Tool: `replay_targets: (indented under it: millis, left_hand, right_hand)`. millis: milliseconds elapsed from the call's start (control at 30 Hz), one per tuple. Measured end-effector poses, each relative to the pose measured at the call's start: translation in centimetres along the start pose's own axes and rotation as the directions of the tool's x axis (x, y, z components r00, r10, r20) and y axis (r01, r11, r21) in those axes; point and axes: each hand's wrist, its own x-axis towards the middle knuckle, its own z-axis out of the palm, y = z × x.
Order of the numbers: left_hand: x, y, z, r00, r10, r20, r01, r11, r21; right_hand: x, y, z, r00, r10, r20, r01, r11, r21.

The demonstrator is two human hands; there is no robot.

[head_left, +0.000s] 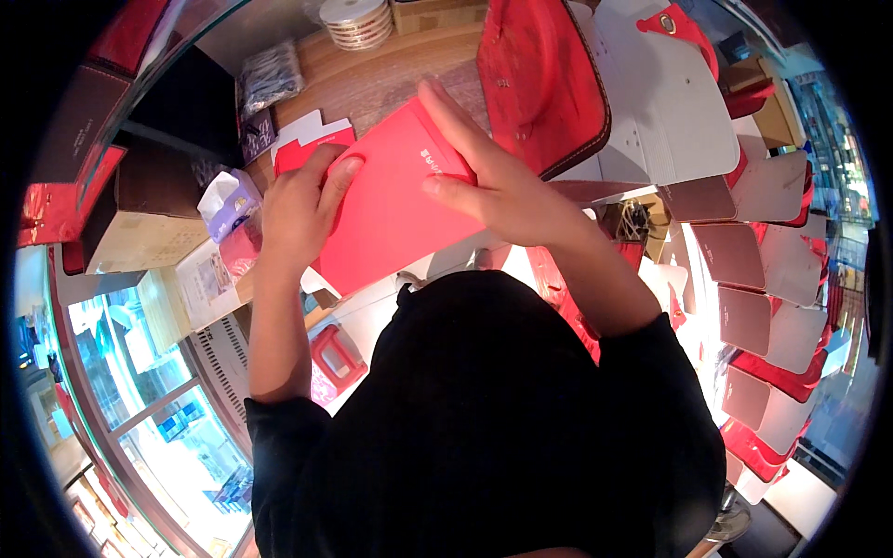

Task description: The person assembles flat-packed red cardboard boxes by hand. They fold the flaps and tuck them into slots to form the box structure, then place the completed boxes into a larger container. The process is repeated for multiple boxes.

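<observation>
Hands (507, 193) hold a flat red item (391, 209); tissue (219, 192) pokes from a purple box (233, 219).

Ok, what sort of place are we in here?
Probably a shop's packing corner or small workshop, though I can't tell which: white spools stacked on a wooden table, a red handled bag alongside, and a row of similar flapped pieces at right.

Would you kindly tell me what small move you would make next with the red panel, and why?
I would probably ease the red panel forward onto the wooden table: the left hand and right hand hold it at opposite sides, and bare wood shows just beyond its far edge.
</observation>
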Motion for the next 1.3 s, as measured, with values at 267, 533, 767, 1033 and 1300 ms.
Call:
replay_targets:
  millis: [267,533,767,1033,1300]
  left_hand:
    - [-0.1,-0.3,0.5,1.000,-0.021,0.023,0.021,0.999,0.037]
    - [-0.3,-0.1,0.3,0.998,-0.061,-0.005,0.061,0.995,0.078]
    - [-0.6,0.1,-0.4,0.988,0.078,0.135,-0.096,0.986,0.134]
    - [-1.4,-2.9,0.1,0.780,-0.025,-0.625,-0.129,0.971,-0.199]
    - [-3.4,-1.3,2.8,0.852,-0.382,-0.357,-0.191,0.408,-0.893]
  right_hand:
    - [0.0,0.6,0.9,0.999,0.054,0.005,-0.054,0.997,0.060]
    - [-1.3,0.5,1.7,0.995,0.097,-0.010,-0.098,0.993,-0.062]
    - [-0.4,2.2,1.2,0.967,0.252,0.028,-0.249,0.925,0.287]
    - [-0.1,6.8,3.9,0.742,0.353,-0.570,0.207,0.688,0.696]
    - [-3.7,8.5,6.7,0.982,0.159,-0.101,-0.083,0.844,0.530]
